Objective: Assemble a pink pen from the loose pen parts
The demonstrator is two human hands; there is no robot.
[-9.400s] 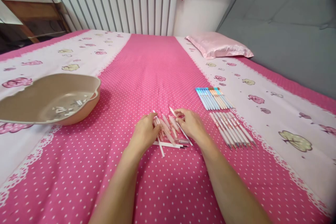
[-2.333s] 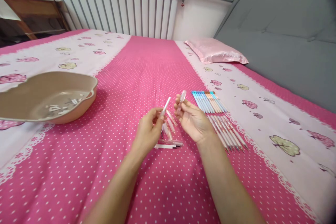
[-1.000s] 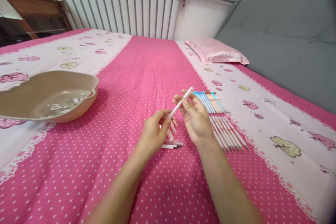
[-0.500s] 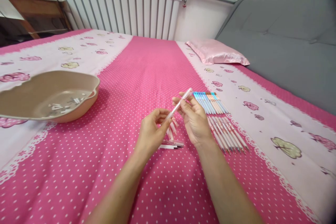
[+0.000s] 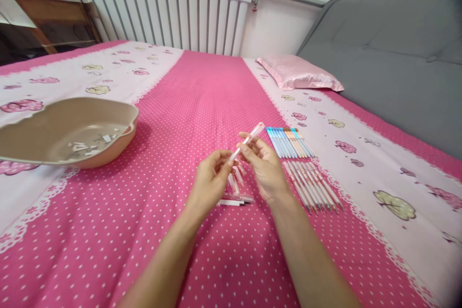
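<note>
Between my two hands I hold a pale pink pen [image 5: 249,139] slantwise, its clear end up and to the right. My left hand [image 5: 211,175] pinches the lower end between thumb and fingers. Higher along the barrel, my right hand [image 5: 265,166] is closed on the same pen. Below my hands lie a few pen parts, among them clear pink caps [image 5: 234,184] and a white refill with a dark tip [image 5: 233,202]. To the right, blue and peach pens [image 5: 285,142] lie in a tight row, with a row of pink-white pens [image 5: 313,185] nearer to me.
On the left stands a beige basin [image 5: 72,110] with small white pieces [image 5: 80,147] in it. The pink dotted bedspread [image 5: 151,231] lies under everything. A pink pillow [image 5: 299,73] rests against the grey headboard [image 5: 390,33]; a white radiator [image 5: 173,9] is at the back.
My right hand has slid slightly down and left along the pen, so more of its clear upper end shows. My left hand keeps its pinch.
</note>
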